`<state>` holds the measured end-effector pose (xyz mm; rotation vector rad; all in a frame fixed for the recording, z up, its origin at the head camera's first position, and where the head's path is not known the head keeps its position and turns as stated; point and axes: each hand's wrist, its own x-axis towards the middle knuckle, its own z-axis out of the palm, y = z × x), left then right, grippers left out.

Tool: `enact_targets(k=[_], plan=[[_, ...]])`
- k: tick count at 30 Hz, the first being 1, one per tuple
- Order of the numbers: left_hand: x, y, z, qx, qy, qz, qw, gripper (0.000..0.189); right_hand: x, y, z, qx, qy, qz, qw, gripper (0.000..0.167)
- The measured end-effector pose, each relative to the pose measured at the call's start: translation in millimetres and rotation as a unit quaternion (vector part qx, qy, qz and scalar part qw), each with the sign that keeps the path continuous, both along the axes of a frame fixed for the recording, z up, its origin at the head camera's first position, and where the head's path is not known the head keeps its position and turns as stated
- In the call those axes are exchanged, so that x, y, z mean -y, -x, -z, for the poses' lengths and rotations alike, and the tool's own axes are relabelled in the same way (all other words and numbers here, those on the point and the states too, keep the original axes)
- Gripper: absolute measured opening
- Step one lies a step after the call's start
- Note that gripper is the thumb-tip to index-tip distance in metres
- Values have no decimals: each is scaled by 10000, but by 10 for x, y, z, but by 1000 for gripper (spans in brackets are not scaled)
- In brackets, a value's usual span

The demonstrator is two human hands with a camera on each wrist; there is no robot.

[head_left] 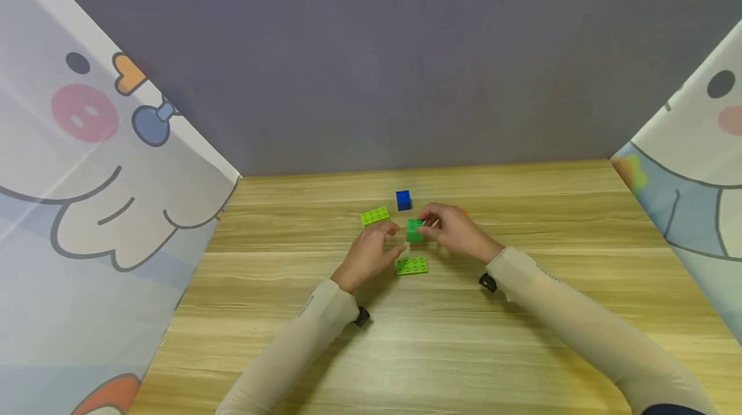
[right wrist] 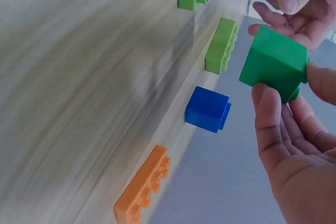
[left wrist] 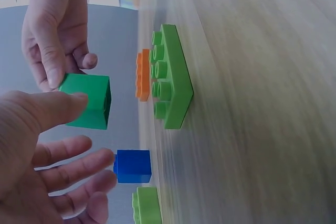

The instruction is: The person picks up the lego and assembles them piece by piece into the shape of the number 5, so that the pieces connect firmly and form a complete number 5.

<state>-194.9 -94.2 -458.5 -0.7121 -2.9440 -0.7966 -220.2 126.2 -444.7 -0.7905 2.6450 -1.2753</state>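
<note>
Between thumb and fingers, my right hand (head_left: 455,232) pinches a green toy building brick (head_left: 414,231), raised over the wooden table. The right wrist view shows the brick (right wrist: 275,61) tilted, with its studs toward the right thumb. My left hand (head_left: 366,255) is just left of the brick, fingers spread and thumb apart. In the left wrist view the left thumb overlaps the brick (left wrist: 97,109), while the other left fingers hold nothing. Below the hands in the head view lies a flat light green brick (head_left: 411,265) with several studs.
A blue brick (head_left: 403,200) stands beyond the hands. Another light green brick (head_left: 375,215) lies beyond the left hand. An orange brick (right wrist: 142,187) is mostly hidden behind the right hand in the head view. A grey panel (head_left: 417,80) rises at the table's far edge.
</note>
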Motion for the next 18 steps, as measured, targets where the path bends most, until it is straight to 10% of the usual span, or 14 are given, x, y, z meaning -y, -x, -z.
enact_targets(k=[18], plan=[[-19,1,-31,-60,-291,358,9989,31,32,-108,-45,55,176,-338,9993,19]])
